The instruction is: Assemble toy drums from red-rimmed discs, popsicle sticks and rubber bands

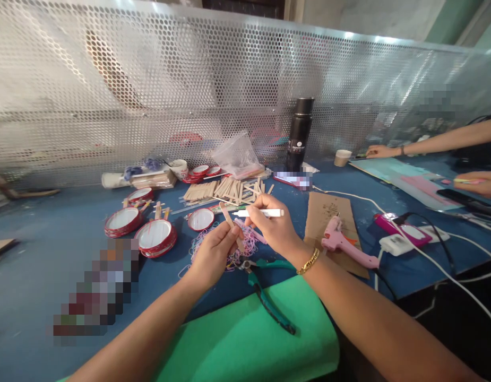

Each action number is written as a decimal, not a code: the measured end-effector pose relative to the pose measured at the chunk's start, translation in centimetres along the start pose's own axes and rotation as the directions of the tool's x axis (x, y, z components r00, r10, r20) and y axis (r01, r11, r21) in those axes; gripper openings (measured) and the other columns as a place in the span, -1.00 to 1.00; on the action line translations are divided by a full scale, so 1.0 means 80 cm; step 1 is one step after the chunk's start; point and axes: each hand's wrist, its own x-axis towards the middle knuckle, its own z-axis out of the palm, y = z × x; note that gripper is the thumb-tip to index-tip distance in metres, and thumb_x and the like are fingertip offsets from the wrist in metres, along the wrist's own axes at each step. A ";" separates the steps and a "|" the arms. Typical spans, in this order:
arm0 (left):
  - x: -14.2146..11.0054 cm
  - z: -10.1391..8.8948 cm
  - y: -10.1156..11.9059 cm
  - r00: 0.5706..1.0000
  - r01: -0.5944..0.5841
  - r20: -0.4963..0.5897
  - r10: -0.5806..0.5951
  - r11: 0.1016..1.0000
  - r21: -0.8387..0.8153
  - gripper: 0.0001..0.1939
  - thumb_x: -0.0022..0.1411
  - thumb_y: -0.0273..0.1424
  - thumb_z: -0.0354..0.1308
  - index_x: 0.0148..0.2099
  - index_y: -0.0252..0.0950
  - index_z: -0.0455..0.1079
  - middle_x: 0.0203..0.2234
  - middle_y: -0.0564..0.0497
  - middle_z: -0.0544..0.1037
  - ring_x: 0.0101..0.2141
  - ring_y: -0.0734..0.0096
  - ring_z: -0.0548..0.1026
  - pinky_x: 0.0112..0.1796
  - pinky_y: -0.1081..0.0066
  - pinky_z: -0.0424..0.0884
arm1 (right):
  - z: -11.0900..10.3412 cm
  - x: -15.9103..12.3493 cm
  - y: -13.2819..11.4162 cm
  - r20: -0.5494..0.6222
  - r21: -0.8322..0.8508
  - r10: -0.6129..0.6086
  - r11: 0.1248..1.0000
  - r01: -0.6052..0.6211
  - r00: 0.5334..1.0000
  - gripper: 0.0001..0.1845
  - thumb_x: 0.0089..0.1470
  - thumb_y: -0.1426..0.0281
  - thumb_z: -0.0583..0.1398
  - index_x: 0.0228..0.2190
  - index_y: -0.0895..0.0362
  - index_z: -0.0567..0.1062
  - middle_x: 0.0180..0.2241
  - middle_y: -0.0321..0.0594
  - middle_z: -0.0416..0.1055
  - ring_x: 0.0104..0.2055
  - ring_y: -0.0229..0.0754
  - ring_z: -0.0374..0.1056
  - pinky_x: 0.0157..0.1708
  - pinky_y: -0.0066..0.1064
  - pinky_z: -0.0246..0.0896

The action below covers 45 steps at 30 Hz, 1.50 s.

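Observation:
Between the fingers of my left hand (pixel 215 249) a wooden craft stick (pixel 226 215) is pinched, tilted with its top to the left. My right hand (pixel 275 225) grips a white marker pen (pixel 272 213), its tip pointing left, close to the stick. Under my hands lies a heap of pastel paper clips (pixel 197 249), partly hidden. Green-handled pliers (pixel 265 297) rest just in front of it, partly over a green sheet (pixel 245 345). Beyond my hands, many loose craft sticks (pixel 201 191) are piled.
Red-rimmed round lids (pixel 155 236) stand in stacks at left. On the right, a pink glue gun (pixel 341 241) lies on cardboard (pixel 315 212), near a power strip (pixel 396 244) and cables. A black bottle (pixel 301 132) stands at the back. Another person's hands (pixel 382 151) are at far right.

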 end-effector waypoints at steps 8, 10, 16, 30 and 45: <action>0.002 0.001 -0.003 1.000 -0.011 0.013 0.012 0.999 -0.039 -0.51 0.20 0.11 0.27 -0.34 -0.25 0.37 -0.56 0.16 0.25 -0.53 0.49 0.15 -0.49 0.44 0.06 | 0.003 -0.002 0.003 0.029 0.038 0.006 0.999 -0.007 1.000 -0.74 0.16 0.32 0.23 -0.54 0.07 0.40 -0.56 -0.33 0.48 -0.50 -0.25 0.35 -0.42 -0.41 0.25; 0.001 0.000 -0.002 1.000 -0.012 0.001 0.012 1.000 -0.012 -0.51 0.23 0.10 0.25 -0.36 -0.25 0.36 -0.59 0.17 0.22 -0.55 0.50 0.12 -0.50 0.44 0.03 | 0.001 -0.001 0.003 0.004 0.041 0.012 0.999 -0.013 1.000 -0.73 0.17 0.31 0.24 -0.55 0.07 0.40 -0.56 -0.33 0.47 -0.51 -0.26 0.35 -0.42 -0.41 0.25; 0.002 0.001 -0.001 1.000 -0.017 0.019 0.017 0.999 -0.032 -0.50 0.22 0.11 0.25 -0.35 -0.24 0.34 -0.56 0.17 0.23 -0.53 0.49 0.13 -0.49 0.43 0.04 | 0.004 -0.002 0.003 0.041 0.048 0.014 0.999 -0.016 0.999 -0.74 0.19 0.31 0.22 -0.53 0.06 0.40 -0.55 -0.34 0.48 -0.50 -0.26 0.37 -0.41 -0.41 0.27; 0.001 0.000 -0.001 1.000 -0.021 0.002 0.021 1.000 0.010 -0.51 0.23 0.09 0.24 -0.38 -0.24 0.32 -0.57 0.17 0.22 -0.53 0.49 0.13 -0.49 0.44 0.06 | 0.003 -0.002 0.003 0.029 0.035 0.012 0.999 -0.013 1.000 -0.75 0.16 0.32 0.22 -0.54 0.06 0.40 -0.56 -0.34 0.47 -0.50 -0.27 0.34 -0.43 -0.43 0.25; 0.001 0.000 0.001 1.000 -0.026 0.009 0.026 1.000 0.004 -0.49 0.22 0.11 0.23 -0.38 -0.24 0.33 -0.57 0.17 0.21 -0.53 0.50 0.11 -0.49 0.44 0.05 | 0.004 -0.002 0.006 0.023 0.083 0.028 0.996 -0.030 0.999 -0.77 0.15 0.33 0.23 -0.54 0.07 0.41 -0.56 -0.35 0.48 -0.51 -0.28 0.36 -0.43 -0.43 0.25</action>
